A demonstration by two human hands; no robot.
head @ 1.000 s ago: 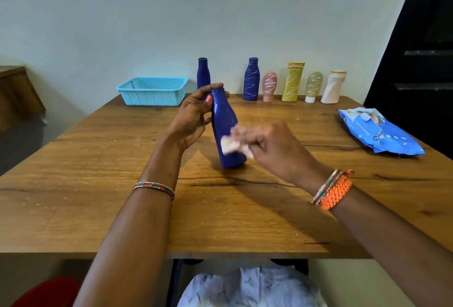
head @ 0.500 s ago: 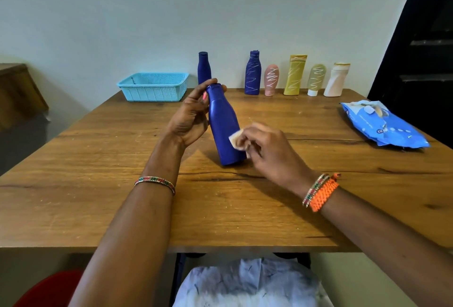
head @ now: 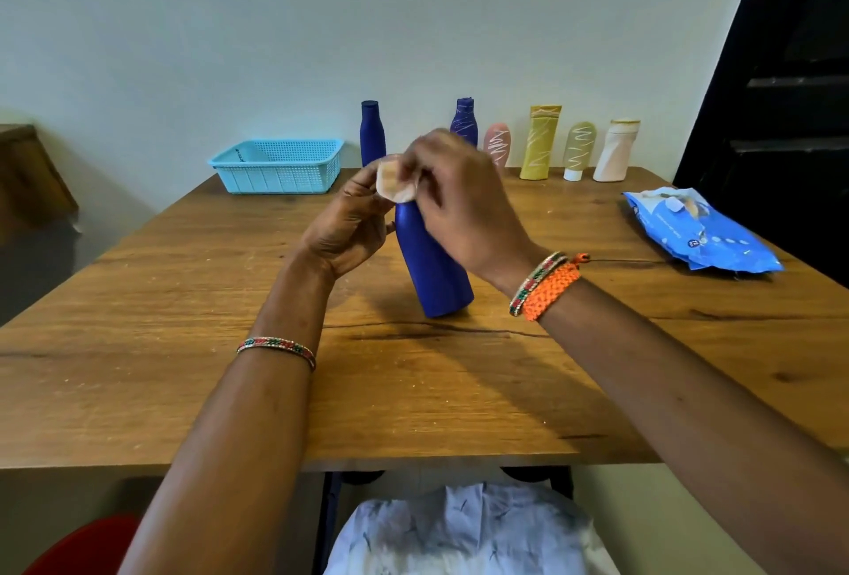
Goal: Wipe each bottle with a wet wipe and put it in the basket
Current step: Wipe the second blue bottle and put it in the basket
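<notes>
On the wooden table (head: 183, 299) a tilted blue bottle (head: 432, 271) stands mid-table, its top hidden by the left hand (head: 349, 230) gripping its neck and the right hand (head: 459, 207) pinching a wipe (head: 394, 183) there.

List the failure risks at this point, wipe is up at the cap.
1. The blue bottle leans on its base edge on the table; the left hand holds only its upper part, so it may slip.
2. The right hand pinches the wipe loosely; it could drop.
3. The basket sits far; carrying past the standing bottles may topple them.
</notes>
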